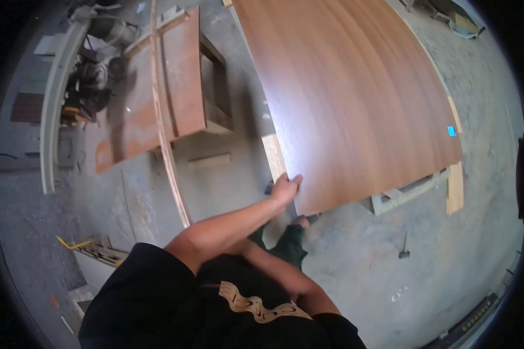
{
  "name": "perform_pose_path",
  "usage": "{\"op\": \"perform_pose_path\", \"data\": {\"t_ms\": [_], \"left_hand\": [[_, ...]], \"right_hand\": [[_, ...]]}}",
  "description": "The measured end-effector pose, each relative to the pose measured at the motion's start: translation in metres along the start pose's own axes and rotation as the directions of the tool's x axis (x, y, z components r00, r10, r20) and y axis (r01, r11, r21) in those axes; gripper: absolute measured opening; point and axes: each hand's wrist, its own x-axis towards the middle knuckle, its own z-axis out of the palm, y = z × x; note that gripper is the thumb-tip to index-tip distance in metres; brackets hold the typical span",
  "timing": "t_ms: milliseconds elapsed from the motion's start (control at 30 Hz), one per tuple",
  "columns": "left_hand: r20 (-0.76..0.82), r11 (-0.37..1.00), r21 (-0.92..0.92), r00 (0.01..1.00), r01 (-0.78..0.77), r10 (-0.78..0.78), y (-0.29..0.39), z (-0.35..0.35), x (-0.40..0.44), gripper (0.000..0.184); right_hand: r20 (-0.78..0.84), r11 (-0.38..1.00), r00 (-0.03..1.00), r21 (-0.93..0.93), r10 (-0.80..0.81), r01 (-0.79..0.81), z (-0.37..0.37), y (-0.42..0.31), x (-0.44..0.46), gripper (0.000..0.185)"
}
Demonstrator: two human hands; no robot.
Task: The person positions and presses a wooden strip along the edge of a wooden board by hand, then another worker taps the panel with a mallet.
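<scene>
My left hand (287, 189) grips the near left edge of a large brown wood-grain panel (355, 104), with the thumb on its top face and the fingers at its side. A small blue sticker (452, 131) is on the panel near its right edge. Light wooden strips (455, 189) stick out from under the panel, along with part of a pale frame (410, 192). My right forearm (273, 270) crosses in front of my body and passes behind my left arm, which hides my right hand.
On the left stands a reddish-brown worktable (183, 75), crossed by a long thin wooden strip (162, 122). Machinery (102, 75) and a long pale beam (64, 104) are beyond it. A hammer-like tool (404, 250) lies on the concrete floor to the right.
</scene>
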Motion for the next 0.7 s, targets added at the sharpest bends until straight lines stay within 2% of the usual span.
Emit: {"op": "perform_pose_path", "data": {"t_ms": [33,67,100,133,167,200,233,300,333,367,400,467,500,567,633,700], "left_hand": [[-0.001,0.999,0.043,1.0,-0.024,0.024,-0.005,-0.001,0.006,0.042],[0.0,0.996,0.083,0.999,-0.038,0.038,-0.014,-0.003,0.011,0.043],[0.007,0.994,0.105,0.999,-0.037,0.036,-0.004,-0.004,0.001,0.043],[0.003,0.997,0.074,1.0,-0.025,0.024,-0.001,-0.003,0.001,0.043],[0.052,0.999,-0.006,0.997,-0.048,0.048,0.006,-0.003,-0.006,0.043],[0.009,0.992,0.118,0.999,-0.038,0.038,0.005,-0.005,-0.003,0.044],[0.005,0.992,0.119,0.999,-0.033,0.033,-0.004,-0.005,0.004,0.044],[0.006,0.992,0.1,0.998,-0.07,0.07,-0.009,-0.005,0.011,0.046],[-0.014,0.988,0.148,0.998,-0.052,0.054,-0.006,-0.006,0.011,0.046],[-0.007,0.992,0.113,0.998,-0.056,0.057,-0.004,-0.004,0.011,0.045],[-0.001,0.995,0.082,0.999,-0.053,0.053,-0.005,-0.003,0.01,0.045],[0.023,0.999,0.026,0.999,-0.036,0.035,-0.015,0.0,0.02,0.045],[0.012,0.998,0.034,0.998,-0.061,0.061,-0.013,0.0,0.024,0.045],[0.015,0.998,0.024,0.998,-0.06,0.06,0.002,-0.004,0.001,0.047],[-0.037,0.983,0.179,0.998,-0.037,0.045,0.01,-0.006,-0.005,0.047],[-0.024,0.992,0.121,0.998,-0.046,0.049,-0.003,-0.005,0.006,0.049]], "right_hand": [[0.016,0.993,0.999,-0.117,0.029,-0.027,-0.006,0.001,-0.007,0.057],[-0.207,0.962,0.965,0.252,0.163,-0.108,-0.039,-0.05,-0.015,0.048],[-0.234,0.948,0.919,0.052,0.318,-0.315,-0.059,-0.057,-0.043,0.033],[-0.285,0.892,0.847,0.078,0.449,-0.446,-0.075,-0.056,-0.07,0.026],[-0.413,0.866,0.764,0.167,0.496,-0.472,-0.095,-0.069,-0.095,0.015],[-0.571,0.88,0.681,0.189,0.459,-0.435,-0.101,-0.036,-0.131,0.014],[-0.662,0.883,0.587,0.311,0.467,-0.352,-0.121,-0.046,-0.148,0.02],[-0.64,0.779,0.47,0.368,0.608,-0.507,-0.163,-0.049,-0.176,0.026],[-0.662,0.764,0.403,0.446,0.632,-0.466,-0.168,-0.048,-0.178,0.027],[-0.689,0.766,0.351,0.502,0.635,-0.401,-0.183,-0.043,-0.169,0.029],[-0.704,0.774,0.341,0.491,0.623,-0.4,-0.197,-0.04,-0.16,0.029],[-0.585,0.691,0.368,0.613,0.723,-0.382,-0.208,-0.04,-0.153,0.031],[-0.584,0.697,0.38,0.603,0.717,-0.388,-0.214,-0.036,-0.146,0.031],[-0.516,0.635,0.388,0.707,0.764,-0.311,-0.213,-0.031,-0.138,0.029],[-0.494,0.624,0.402,0.711,0.771,-0.324,-0.218,-0.028,-0.128,0.03],[-0.47,0.608,0.406,0.716,0.784,-0.345,-0.215,-0.03,-0.123,0.031]]}}
